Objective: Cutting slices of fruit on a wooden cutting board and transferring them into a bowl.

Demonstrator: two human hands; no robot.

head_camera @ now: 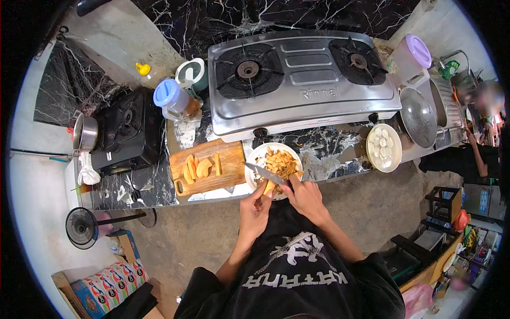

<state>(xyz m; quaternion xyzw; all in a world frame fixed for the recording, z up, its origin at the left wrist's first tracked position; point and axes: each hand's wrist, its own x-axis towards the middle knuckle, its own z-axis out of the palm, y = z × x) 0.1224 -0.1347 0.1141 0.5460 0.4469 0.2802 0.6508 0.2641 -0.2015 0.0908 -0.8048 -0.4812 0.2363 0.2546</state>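
My left hand (255, 210) grips a piece of orange pumpkin or similar vegetable (269, 187) above the near side of a pale plate (250, 175). In my right hand (307, 198) is a kitchen knife (265, 172), its blade pointing left and lying against or just over the piece. Thin orange-brown peelings (281, 161) are heaped on the plate, with darker scraps beside them. To the left, several orange slices (204, 167) rest on a wooden cutting board (231, 159) with a handle hole.
Behind the plate stands a two-burner gas stove (310, 99). A cream bowl (383, 166) of white round pieces and a wok (418, 117) are to the right. Scissors (134, 192) and a black stove (123, 131) sit left. Another person (462, 161) is at far right.
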